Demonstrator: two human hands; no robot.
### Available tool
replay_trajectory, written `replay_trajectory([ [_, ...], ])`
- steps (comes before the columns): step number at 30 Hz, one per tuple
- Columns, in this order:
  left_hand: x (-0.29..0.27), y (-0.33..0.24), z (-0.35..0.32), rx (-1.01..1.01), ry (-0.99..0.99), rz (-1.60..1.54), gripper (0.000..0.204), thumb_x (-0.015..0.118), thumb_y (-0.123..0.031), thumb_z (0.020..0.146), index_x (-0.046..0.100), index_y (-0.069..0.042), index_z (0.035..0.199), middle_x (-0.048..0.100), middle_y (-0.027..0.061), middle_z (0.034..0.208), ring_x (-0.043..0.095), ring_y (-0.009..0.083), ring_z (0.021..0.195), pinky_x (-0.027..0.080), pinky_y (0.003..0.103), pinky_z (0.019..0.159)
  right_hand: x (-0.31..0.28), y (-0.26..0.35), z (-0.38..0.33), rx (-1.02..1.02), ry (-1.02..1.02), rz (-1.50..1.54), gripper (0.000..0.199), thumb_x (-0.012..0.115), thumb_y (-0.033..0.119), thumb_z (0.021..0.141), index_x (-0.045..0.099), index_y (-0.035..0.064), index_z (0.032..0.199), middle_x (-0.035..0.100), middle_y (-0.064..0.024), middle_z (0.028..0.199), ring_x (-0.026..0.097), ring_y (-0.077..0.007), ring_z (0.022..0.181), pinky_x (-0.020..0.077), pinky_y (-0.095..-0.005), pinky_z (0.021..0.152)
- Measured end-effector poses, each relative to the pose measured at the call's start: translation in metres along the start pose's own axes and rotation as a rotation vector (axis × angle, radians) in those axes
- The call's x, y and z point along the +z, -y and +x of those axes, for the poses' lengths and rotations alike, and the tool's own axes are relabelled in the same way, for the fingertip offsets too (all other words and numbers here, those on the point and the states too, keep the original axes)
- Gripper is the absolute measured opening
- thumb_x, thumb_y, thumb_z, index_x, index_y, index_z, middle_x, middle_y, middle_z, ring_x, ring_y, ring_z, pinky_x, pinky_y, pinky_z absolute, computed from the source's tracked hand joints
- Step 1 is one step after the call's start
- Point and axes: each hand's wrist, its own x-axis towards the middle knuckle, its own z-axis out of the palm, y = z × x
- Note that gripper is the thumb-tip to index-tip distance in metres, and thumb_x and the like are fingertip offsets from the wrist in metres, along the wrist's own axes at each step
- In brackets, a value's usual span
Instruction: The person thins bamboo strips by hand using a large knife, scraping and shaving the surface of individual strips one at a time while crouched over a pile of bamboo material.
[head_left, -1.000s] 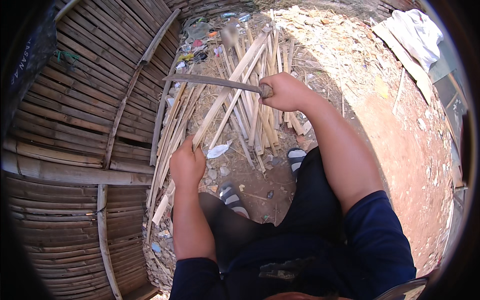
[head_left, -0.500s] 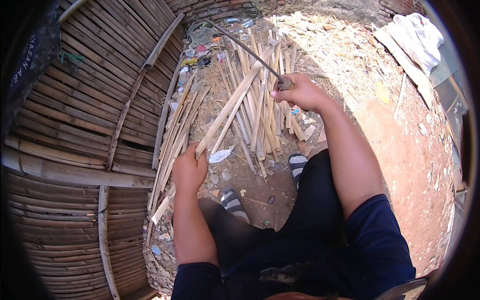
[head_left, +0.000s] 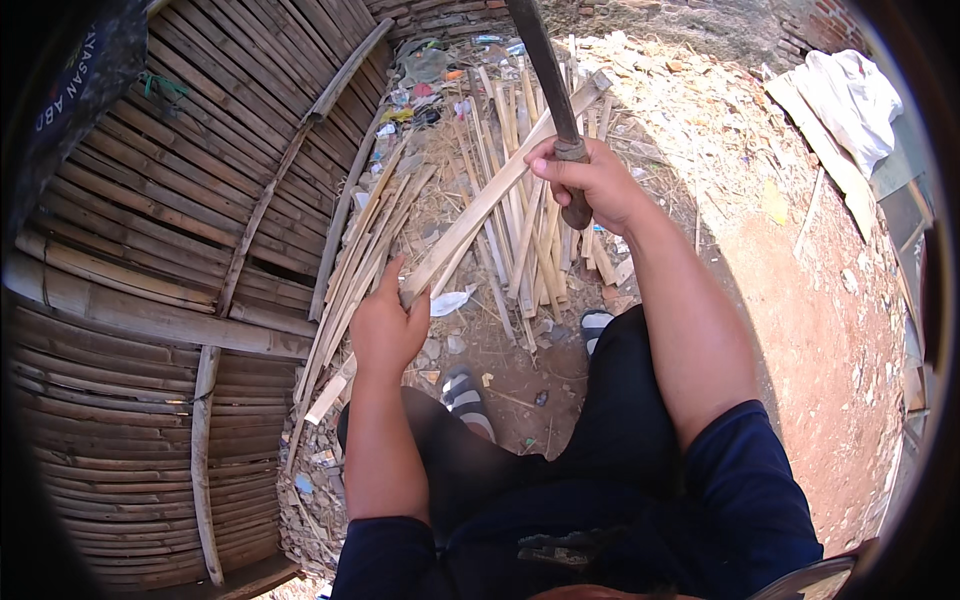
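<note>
My left hand [head_left: 388, 325] is closed around the lower part of a pale bamboo strip [head_left: 480, 205], which slants up and away to the right. Another pale strip end [head_left: 335, 388] shows below that wrist; whether it belongs to the same strip I cannot tell. A machete [head_left: 545, 65] with a dark blade and brown handle is in my right hand [head_left: 592, 180], the blade upright. My right fist is beside the strip's upper part; whether they touch is unclear. Beneath lies a loose pile of split bamboo strips [head_left: 525, 265].
A bamboo-slat wall [head_left: 180, 230] rises on my left, with more strips [head_left: 365, 255] along its foot. Litter and stones cover the ground. A brick wall [head_left: 640, 22] stands at the far side, and a white sack [head_left: 845, 105] lies at the far right.
The machete has swung from pointing up-left to nearly upright, its blade now closer to view. The held strip and my left hand have shifted slightly up and right.
</note>
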Motion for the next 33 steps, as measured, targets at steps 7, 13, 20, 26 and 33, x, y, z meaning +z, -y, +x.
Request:
replay_trajectory([
  [7, -0.006, 0.022, -0.008, -0.057, 0.098, -0.153, 0.053, 0.078, -0.038, 0.093, 0.069, -0.011, 0.137, 0.069, 0.0145, 0.072, 0.068, 0.0323, 0.063, 0.053, 0.043, 0.061, 0.008, 0.000, 0.008, -0.082, 0.056, 0.261, 0.026, 0.080, 0.022, 0.094, 0.070, 0.0055, 0.111, 0.071, -0.0064, 0.094, 0.055, -0.0101, 0.066, 0.0486, -0.0280, 0.065],
  [13, 0.005, 0.045, -0.007, -0.119, 0.204, -0.414, 0.051, 0.080, -0.037, 0.094, 0.071, -0.008, 0.135, 0.065, 0.0100, 0.069, 0.062, 0.0166, 0.063, 0.049, 0.036, 0.062, 0.001, 0.000, 0.010, -0.224, -0.148, -0.320, 0.034, 0.083, 0.036, 0.090, 0.076, 0.0086, 0.110, 0.076, -0.0056, 0.096, 0.068, -0.0189, 0.080, 0.0521, -0.0366, 0.071],
  [20, 0.004, 0.033, -0.003, -0.127, 0.113, -0.368, 0.060, 0.086, -0.039, 0.087, 0.072, -0.006, 0.134, 0.057, 0.0053, 0.064, 0.055, 0.0151, 0.059, 0.046, 0.033, 0.058, 0.026, 0.018, -0.022, -0.200, 0.064, -1.052, 0.041, 0.082, 0.041, 0.088, 0.077, 0.0094, 0.113, 0.074, -0.0205, 0.089, 0.073, -0.0394, 0.089, 0.0569, -0.0482, 0.082],
  [26, -0.006, 0.008, -0.001, -0.176, 0.187, -0.353, 0.061, 0.088, -0.034, 0.085, 0.070, -0.001, 0.133, 0.050, -0.0011, 0.067, 0.046, 0.0101, 0.061, 0.041, 0.030, 0.057, 0.049, 0.007, -0.021, -0.275, 0.190, -1.242, 0.029, 0.083, 0.035, 0.087, 0.076, 0.0100, 0.100, 0.071, -0.0185, 0.078, 0.071, -0.0399, 0.077, 0.0540, -0.0492, 0.072],
  [33, -0.008, 0.019, -0.005, -0.125, 0.158, -0.321, 0.067, 0.089, -0.037, 0.084, 0.068, -0.003, 0.138, 0.050, 0.0020, 0.062, 0.047, 0.0128, 0.056, 0.041, 0.032, 0.054, 0.013, 0.018, -0.006, -0.069, 0.057, -1.072, 0.049, 0.082, 0.038, 0.088, 0.075, 0.0031, 0.121, 0.075, -0.0253, 0.100, 0.074, -0.0406, 0.099, 0.0567, -0.0466, 0.087],
])
